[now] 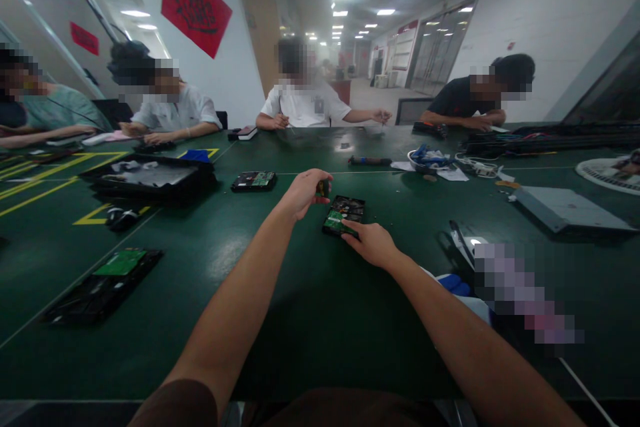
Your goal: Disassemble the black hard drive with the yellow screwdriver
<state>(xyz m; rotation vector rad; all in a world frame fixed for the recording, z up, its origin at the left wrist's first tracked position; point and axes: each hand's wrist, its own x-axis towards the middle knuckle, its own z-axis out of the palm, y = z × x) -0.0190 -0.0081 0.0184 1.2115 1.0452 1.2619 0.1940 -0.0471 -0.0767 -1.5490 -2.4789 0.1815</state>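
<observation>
Near the middle of the green table lies a black hard drive (358,205) with a green circuit board. My right hand (374,243) is at its near right corner, index finger on the board and thumb at the edge. My left hand (303,195) is raised just left of the drive, its fingers curled round a small dark object (323,188) with a yellowish part. The fingers hide most of that object, so its kind cannot be made out. Another similar drive (253,181) lies farther off to the left, and a larger black unit with a green board (113,273) rests at the near left.
A black tray (145,197) stands at the left, beside a small black bundle (121,217). To the right are a bowl of blue items (431,159), a flat grey metal box (570,207) and a blurred-out object (520,293). Several people sit across the table.
</observation>
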